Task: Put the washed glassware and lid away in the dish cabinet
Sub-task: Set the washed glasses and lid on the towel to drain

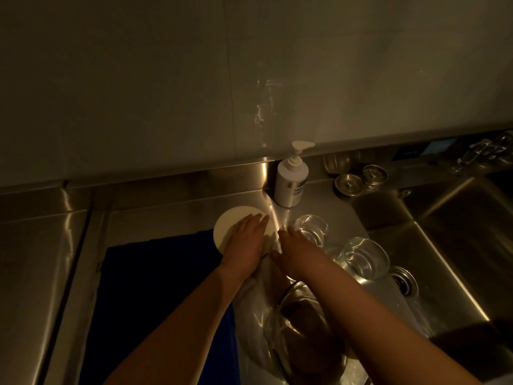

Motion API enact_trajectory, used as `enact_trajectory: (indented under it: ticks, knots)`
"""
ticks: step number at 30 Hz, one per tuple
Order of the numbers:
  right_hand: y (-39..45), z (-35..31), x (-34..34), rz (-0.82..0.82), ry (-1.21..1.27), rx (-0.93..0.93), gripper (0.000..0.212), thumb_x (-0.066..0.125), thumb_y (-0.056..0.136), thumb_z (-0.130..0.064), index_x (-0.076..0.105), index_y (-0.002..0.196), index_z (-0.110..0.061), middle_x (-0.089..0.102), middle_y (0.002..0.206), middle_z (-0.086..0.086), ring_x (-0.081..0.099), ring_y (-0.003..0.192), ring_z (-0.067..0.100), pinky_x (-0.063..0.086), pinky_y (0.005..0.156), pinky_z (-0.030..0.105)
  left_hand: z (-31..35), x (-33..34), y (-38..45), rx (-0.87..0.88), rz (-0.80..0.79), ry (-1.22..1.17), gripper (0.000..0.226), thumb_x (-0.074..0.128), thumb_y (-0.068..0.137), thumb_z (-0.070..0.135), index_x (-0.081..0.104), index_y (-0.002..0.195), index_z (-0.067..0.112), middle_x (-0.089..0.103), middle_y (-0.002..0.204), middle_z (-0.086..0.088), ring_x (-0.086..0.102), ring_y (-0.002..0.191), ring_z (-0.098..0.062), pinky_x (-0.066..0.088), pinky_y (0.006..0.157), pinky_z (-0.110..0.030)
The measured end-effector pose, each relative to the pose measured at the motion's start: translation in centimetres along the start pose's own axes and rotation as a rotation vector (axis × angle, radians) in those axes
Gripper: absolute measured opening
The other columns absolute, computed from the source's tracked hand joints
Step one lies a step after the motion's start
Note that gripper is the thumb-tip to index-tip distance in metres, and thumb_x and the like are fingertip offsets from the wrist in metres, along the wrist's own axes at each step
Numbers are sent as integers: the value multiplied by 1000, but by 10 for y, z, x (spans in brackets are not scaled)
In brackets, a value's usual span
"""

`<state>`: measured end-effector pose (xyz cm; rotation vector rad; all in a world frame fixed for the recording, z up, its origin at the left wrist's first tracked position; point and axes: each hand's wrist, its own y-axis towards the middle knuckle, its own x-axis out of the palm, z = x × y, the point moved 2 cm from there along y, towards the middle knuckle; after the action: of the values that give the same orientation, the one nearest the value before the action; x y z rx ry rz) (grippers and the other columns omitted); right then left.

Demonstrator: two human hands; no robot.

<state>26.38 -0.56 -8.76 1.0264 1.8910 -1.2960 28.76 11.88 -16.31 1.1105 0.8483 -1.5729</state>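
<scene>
Two hands: both reach out over the steel counter (172, 223), side by side, nearly touching.
Left hand (247, 243): lies flat on the lid, fingers straight and together, pointing away toward the wall; it grips nothing.
Right hand (297, 251): fingers stretched forward and low, tips at the near glass; whether they touch the glass or a pale cloth under them I cannot tell.
Lid (230, 223): a round white disc lying flat on the counter, just beyond the far edge of the blue towel (155, 287); its right half is covered by the left hand. Being round and flat, it has no long axis that I can make out.
Near glass (312, 227): clear, rounded, beside the right fingertips; whether it stands mouth up or mouth down is hard to tell in the dim light.
Second glass (363, 258): clear, larger-looking, right of the right wrist, at the edge of the sink (455, 234); its orientation is also unclear.
Bowl (305, 329): a big clear glass vessel low in view, under the right forearm, which hides much of it; its lower edge runs out of the picture.
Pump bottle (291, 180): white, upright against the back ledge, nozzle pointing right.
Strainers (361, 179): two round metal ones beyond the glasses, near the sink's back corner.
Far right: shiny metal items on the ledge, too dark and blurred to name.
</scene>
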Motion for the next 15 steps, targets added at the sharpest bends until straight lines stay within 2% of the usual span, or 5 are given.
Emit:
enact_trajectory:
  ticks: [4,9,12,15]
  knots:
    - [-11,9,-9,78,29,-23,61,40,97,-40,22,146,-10,14,156,12,17,142,28,21,111,39,27,-21,-11,136,13,-127,67,44,90,5,13,148,23,16,156,0,7,143,-16,5,116,-32]
    - [-42,39,-24,261,123,-140,56,41,97,-41,28,144,-15,28,151,8,28,137,22,29,109,35,63,-46,-14,295,12,-111,64,46,91,9,20,147,26,21,155,3,13,142,-13,14,115,-31]
    - [-60,59,-27,310,112,-207,59,40,96,-43,22,147,-18,21,155,5,21,141,20,22,110,31,82,-50,-9,354,-25,7,62,46,93,15,18,147,26,17,156,3,11,143,-14,17,115,-33]
    - [-69,83,-27,262,106,-173,61,38,97,-45,16,148,-20,10,158,5,8,144,21,15,114,34,97,-53,-1,373,-64,137,60,46,95,25,17,147,26,12,157,2,8,144,-16,16,115,-34]
